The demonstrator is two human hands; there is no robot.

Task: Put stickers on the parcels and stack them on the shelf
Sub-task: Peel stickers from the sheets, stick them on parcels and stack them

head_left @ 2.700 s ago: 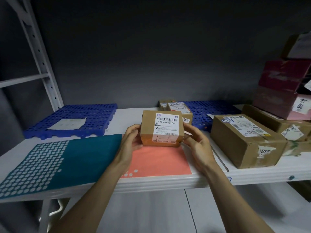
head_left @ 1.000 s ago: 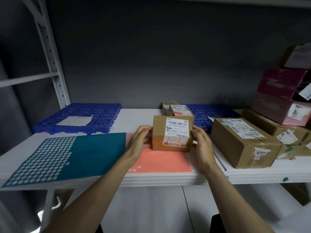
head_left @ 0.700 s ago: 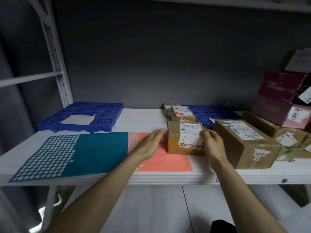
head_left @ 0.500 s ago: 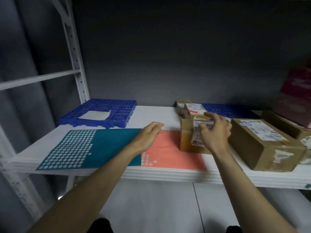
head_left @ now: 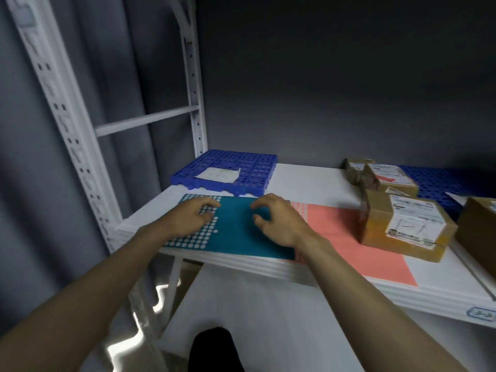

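Parcel [head_left: 402,226] released; hands now over sticker sheet [head_left: 236,232], prob. empty.

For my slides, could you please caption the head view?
Both hands, left and right, over a teal sticker sheet, a parcel waiting alongside.

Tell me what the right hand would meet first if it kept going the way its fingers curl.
Probably the teal sticker sheet: the right hand hovers with fingers curled down and leftward over it. Its height above is unclear.

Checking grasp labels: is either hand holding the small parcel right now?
No: both the left hand and right hand are over the teal sticker sheet, while the small parcel sits apart on the shelf.
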